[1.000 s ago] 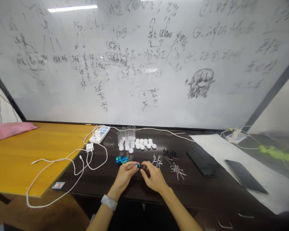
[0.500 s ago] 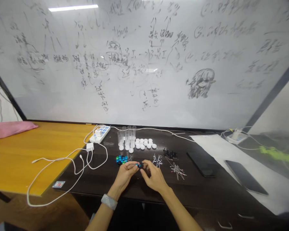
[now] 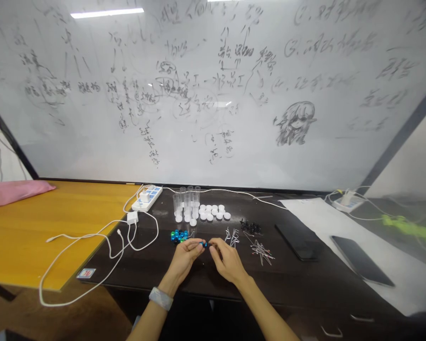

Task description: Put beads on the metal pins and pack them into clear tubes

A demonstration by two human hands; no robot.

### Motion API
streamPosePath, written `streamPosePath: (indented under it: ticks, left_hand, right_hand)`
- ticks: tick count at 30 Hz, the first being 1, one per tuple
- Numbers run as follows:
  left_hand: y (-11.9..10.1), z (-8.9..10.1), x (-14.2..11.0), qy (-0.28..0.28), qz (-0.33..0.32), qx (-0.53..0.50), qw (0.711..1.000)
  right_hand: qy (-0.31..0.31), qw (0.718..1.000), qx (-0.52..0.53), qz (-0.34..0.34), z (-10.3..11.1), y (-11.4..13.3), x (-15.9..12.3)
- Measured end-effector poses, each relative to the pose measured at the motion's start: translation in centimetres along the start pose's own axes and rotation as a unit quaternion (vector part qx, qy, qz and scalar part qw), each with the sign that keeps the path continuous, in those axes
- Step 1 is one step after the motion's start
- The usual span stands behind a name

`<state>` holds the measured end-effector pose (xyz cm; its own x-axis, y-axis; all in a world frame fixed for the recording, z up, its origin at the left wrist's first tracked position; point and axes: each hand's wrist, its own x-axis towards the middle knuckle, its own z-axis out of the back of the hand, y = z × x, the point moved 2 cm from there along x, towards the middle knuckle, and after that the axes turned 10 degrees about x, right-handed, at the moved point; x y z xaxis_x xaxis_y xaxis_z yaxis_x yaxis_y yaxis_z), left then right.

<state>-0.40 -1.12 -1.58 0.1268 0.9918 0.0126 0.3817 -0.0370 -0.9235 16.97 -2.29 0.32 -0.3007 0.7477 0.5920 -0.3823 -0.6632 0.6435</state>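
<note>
My left hand [image 3: 185, 259] pinches a small shiny blue bead [image 3: 204, 244] between thumb and fingertips, just above the dark table. Close on its right is my right hand [image 3: 227, 259], with fingers bent and thumb drawn in towards the bead. Something small and dark shows at its fingertips, too small to make out. Behind my left hand lies a cluster of blue, green and black beads [image 3: 179, 236]. Bent metal wire pieces [image 3: 232, 237] lie just beyond my right hand. Further right are thin pins [image 3: 261, 252] and a heap of small black parts [image 3: 251, 227].
Clear tubes [image 3: 187, 206] stand at the back beside several white caps [image 3: 215, 212]. A power strip [image 3: 147, 198] and white cables [image 3: 110, 246] lie on the left. Two phones, one black [image 3: 295, 242] and one grey [image 3: 362, 260], lie on the right near white paper [image 3: 404, 265].
My right hand's fingers have drawn slightly closer together near the bead, and the dark piece there shows less. My left hand keeps its hold on the bead.
</note>
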Motion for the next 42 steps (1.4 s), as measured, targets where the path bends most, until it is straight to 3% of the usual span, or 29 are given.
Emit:
streamPosePath:
  ticks: [39, 42]
  left_hand:
    - [-0.5, -0.7, -0.6, -0.001, -0.011, 0.049, 0.999]
    - [-0.6, -1.1, -0.9, 0.013, -0.005, 0.080, 0.997]
  right_hand:
    - [0.012, 1.000, 0.002, 0.006, 0.0, 0.1, 0.0]
    - [-0.020, 1.000, 0.019, -0.003, 0.1, -0.3, -0.1]
